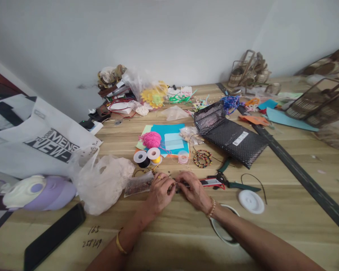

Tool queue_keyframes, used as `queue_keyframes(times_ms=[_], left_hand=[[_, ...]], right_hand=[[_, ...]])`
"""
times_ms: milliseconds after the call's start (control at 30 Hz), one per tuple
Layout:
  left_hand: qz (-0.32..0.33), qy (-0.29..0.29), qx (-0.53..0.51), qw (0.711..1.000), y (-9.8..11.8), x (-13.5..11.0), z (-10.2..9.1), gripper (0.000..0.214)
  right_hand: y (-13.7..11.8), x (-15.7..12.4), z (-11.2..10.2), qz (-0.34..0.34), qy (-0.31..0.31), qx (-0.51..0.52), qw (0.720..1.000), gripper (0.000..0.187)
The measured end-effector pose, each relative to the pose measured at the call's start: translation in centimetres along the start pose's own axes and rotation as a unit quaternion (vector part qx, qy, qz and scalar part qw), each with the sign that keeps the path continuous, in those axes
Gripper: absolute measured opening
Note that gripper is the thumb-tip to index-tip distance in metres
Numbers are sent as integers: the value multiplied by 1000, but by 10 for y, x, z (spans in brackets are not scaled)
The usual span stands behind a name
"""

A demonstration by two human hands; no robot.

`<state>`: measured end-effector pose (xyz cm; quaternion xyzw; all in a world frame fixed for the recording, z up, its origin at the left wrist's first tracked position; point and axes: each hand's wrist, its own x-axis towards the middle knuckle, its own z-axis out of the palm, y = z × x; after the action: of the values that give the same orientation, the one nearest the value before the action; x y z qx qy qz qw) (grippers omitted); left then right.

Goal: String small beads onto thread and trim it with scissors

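My left hand [160, 192] and my right hand [192, 190] meet over the wooden table [186, 229], fingers pinched together on something tiny between them that I cannot make out. A small clear bag of dark beads [138, 184] lies just left of my left hand. Green-handled pliers [231, 182] and a red-handled tool [210, 182] lie just right of my right hand. Beaded rings [202, 158] sit beyond the hands.
Thread spools [147, 156], pink yarn [151, 139] on coloured paper, a black mailer bag [230, 135], a white lid [251, 201], a white bowl [222, 229] under my right forearm, a plastic bag [101, 180], a phone [55, 235], and clutter along the wall.
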<state>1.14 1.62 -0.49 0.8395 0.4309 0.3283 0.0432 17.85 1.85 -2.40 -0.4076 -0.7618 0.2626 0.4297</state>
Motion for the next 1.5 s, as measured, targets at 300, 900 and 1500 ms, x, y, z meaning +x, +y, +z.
queue_keyframes(times_ms=[300,900,1500], left_hand=[[-55,0,-53,997,-5,-3,0,10],[-151,-3,-202,968,-2,-3,-8,5],[-195,4,-284,939,8,2,-23,3]], right_hand=[[-2,-1,0,13,-6,10,1000,5],[-5,0,-2,3,0,11,1000,3],[-15,-1,-5,30,-50,104,993,11]])
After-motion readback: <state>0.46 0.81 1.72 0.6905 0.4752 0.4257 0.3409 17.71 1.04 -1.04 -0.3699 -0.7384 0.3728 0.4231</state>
